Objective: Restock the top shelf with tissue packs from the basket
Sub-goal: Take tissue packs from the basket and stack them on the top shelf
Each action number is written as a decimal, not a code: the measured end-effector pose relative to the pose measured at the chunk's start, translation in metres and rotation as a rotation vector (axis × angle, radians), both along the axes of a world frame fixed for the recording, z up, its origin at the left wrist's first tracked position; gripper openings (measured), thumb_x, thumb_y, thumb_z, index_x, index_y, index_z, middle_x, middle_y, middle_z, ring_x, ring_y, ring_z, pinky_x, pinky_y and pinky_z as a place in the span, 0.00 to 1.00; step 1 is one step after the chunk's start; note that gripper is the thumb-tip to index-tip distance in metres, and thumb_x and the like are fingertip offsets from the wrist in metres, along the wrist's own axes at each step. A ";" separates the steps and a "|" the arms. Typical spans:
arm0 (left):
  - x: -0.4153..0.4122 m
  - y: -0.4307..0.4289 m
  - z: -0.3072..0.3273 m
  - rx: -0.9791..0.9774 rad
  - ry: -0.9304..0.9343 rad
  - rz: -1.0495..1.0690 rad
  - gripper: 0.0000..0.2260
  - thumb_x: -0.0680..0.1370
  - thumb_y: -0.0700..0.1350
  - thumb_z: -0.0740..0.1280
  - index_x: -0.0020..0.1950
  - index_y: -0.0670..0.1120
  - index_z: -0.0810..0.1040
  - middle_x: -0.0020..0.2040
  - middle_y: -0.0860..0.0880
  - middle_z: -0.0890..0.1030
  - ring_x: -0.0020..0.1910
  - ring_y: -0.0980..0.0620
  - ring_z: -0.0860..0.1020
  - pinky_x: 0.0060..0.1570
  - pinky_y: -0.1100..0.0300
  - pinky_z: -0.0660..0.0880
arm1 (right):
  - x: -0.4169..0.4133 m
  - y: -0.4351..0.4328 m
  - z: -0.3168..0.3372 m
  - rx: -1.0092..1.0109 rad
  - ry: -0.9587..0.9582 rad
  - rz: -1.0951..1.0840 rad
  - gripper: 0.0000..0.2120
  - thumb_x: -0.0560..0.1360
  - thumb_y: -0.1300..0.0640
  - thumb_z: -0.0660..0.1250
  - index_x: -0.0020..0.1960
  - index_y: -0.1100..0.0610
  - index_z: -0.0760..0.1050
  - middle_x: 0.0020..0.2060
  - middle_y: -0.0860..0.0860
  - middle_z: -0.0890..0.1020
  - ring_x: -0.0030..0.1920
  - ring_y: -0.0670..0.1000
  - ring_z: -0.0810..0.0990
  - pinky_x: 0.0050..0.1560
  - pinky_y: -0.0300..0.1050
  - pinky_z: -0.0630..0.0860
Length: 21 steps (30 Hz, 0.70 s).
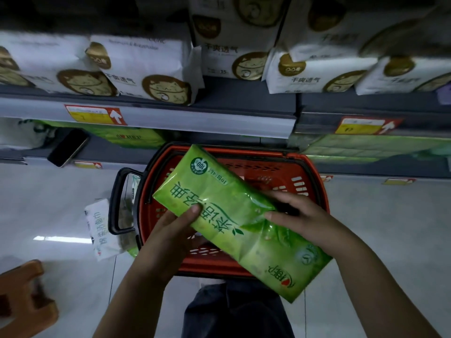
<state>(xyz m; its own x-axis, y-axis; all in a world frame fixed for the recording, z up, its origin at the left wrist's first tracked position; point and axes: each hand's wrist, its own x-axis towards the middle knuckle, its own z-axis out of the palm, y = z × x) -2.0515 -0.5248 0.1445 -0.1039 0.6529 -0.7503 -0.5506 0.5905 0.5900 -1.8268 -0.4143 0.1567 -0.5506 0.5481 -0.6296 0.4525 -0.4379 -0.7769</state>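
Note:
A long green tissue pack [229, 211] lies slanted above the red basket [307, 174], held by both hands. My left hand [170, 237] grips it from below on its left edge, thumb on top. My right hand [300, 218] holds the right edge, fingers curled round it. The basket sits on the floor under the shelves; its inside looks mostly bare where it shows. The grey shelf [170, 118] above carries white packs [146, 69] with gold cat prints. More green packs [136, 137] lie on the shelf level below it.
A black phone [68, 147] lies on the lower shelf at left. A white pack [102, 230] and a green one lie on the floor left of the basket's black handle [117, 203]. A wooden stool [24, 298] stands at bottom left.

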 end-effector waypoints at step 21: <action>0.044 -0.021 0.142 0.131 -0.101 0.309 0.10 0.68 0.46 0.68 0.46 0.54 0.86 0.48 0.47 0.85 0.47 0.46 0.84 0.49 0.52 0.80 | 0.055 -0.059 0.119 -0.061 0.190 -0.690 0.35 0.48 0.38 0.82 0.51 0.53 0.83 0.50 0.57 0.84 0.51 0.57 0.83 0.48 0.54 0.81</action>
<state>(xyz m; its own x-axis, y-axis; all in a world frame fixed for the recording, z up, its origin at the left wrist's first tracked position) -2.0079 -0.5463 0.2866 -0.2407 0.6940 -0.6786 -0.7509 0.3098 0.5832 -1.7720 -0.4729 0.2755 -0.1945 0.7778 -0.5976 -0.0835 -0.6202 -0.7800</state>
